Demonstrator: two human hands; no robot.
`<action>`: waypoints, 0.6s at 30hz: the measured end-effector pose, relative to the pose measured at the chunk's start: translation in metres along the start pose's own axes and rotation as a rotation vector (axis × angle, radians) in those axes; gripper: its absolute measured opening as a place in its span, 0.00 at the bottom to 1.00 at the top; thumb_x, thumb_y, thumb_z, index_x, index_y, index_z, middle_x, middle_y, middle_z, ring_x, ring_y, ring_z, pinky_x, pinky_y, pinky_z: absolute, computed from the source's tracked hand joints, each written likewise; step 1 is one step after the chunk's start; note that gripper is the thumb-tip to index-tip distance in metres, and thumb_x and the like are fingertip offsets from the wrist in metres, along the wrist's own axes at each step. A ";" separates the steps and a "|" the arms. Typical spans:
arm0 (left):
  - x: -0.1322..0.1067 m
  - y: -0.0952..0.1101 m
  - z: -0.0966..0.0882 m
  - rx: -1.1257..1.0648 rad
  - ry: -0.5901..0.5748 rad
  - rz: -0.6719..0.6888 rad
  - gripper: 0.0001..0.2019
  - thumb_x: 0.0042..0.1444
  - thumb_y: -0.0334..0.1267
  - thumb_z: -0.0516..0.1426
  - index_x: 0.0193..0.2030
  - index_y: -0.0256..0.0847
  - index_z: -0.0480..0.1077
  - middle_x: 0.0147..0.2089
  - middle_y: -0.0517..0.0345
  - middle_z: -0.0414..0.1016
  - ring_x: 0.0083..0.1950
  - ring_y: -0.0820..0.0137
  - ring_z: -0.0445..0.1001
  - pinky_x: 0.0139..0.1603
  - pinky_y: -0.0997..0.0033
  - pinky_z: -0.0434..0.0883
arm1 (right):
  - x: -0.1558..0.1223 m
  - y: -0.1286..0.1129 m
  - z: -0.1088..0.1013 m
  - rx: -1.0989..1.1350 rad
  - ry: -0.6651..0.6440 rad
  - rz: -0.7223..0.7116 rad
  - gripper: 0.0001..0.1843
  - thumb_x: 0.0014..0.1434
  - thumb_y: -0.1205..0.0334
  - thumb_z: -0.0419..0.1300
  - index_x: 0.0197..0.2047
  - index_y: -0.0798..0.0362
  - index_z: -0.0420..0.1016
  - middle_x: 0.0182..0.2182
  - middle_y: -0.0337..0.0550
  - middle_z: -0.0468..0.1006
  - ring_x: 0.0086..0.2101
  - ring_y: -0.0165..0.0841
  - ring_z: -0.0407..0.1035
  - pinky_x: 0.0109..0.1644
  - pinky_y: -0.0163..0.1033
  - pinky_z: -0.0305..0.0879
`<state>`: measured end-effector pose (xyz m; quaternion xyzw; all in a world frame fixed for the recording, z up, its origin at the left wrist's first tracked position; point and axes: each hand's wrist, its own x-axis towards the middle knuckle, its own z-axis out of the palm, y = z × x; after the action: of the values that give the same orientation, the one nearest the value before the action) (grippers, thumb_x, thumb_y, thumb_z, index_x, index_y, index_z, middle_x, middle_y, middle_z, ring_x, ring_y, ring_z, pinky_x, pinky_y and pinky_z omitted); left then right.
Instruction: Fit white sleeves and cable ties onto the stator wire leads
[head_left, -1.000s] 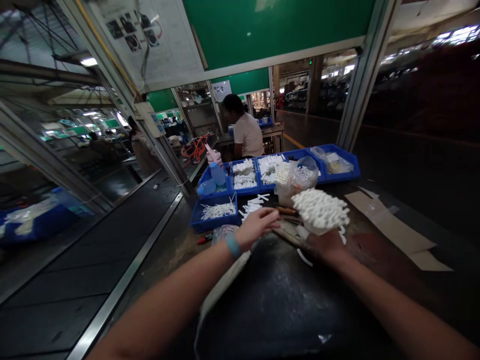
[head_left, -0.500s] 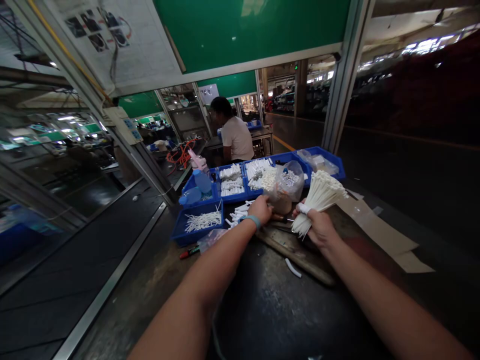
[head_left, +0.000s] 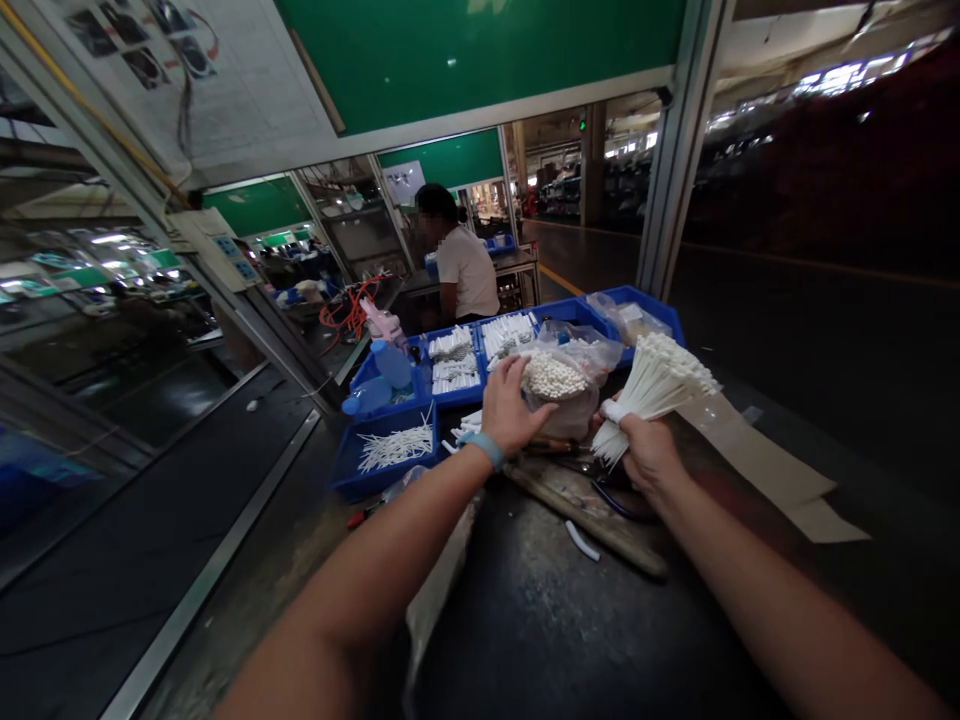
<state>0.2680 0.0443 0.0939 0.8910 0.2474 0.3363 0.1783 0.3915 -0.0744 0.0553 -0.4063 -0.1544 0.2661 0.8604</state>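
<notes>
My right hand (head_left: 649,452) is closed round the base of a thick bundle of white cable ties (head_left: 658,380), which fans up and to the right. My left hand (head_left: 510,405), with a light blue band at the wrist, grips the side of a clear plastic bag of small white parts (head_left: 559,385) standing on the dark worktable (head_left: 570,610). Below the hands lie a long flat wooden strip (head_left: 592,515) and one loose white piece (head_left: 581,540).
Several blue bins (head_left: 390,450) with white ties and tubes stand behind the bag. A blue bottle (head_left: 394,365) sits in the back left bin. Cardboard (head_left: 757,465) lies at the right. A conveyor belt (head_left: 135,560) runs along the left. Another person (head_left: 461,265) sits beyond.
My left hand moved from the table to the plastic bag and took hold of it. My right hand tilted the tie bundle from pointing at the camera to leaning right.
</notes>
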 end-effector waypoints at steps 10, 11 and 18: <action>0.048 -0.013 0.015 0.262 -0.164 0.219 0.33 0.49 0.49 0.60 0.62 0.47 0.59 0.66 0.45 0.55 0.63 0.52 0.57 0.63 0.52 0.55 | 0.013 0.025 0.022 -0.243 0.008 -0.325 0.21 0.41 0.64 0.65 0.42 0.54 0.75 0.42 0.41 0.75 0.47 0.40 0.68 0.58 0.45 0.60; 0.048 -0.015 0.015 0.258 -0.159 0.209 0.30 0.52 0.47 0.58 0.62 0.47 0.59 0.65 0.46 0.57 0.63 0.55 0.59 0.63 0.53 0.56 | 0.017 0.025 0.021 -0.261 0.018 -0.343 0.21 0.42 0.63 0.65 0.42 0.54 0.75 0.43 0.41 0.75 0.47 0.40 0.68 0.58 0.46 0.59; 0.052 -0.027 -0.003 0.171 -0.227 0.290 0.56 0.34 0.63 0.63 0.67 0.41 0.46 0.69 0.41 0.48 0.68 0.52 0.49 0.66 0.52 0.51 | 0.028 0.025 0.020 -0.349 0.121 -0.400 0.22 0.42 0.61 0.64 0.43 0.57 0.75 0.42 0.45 0.76 0.43 0.42 0.71 0.53 0.46 0.65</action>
<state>0.2913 0.0963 0.1098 0.9614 0.1226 0.2336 0.0783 0.3961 -0.0329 0.0492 -0.5251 -0.2231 0.0356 0.8205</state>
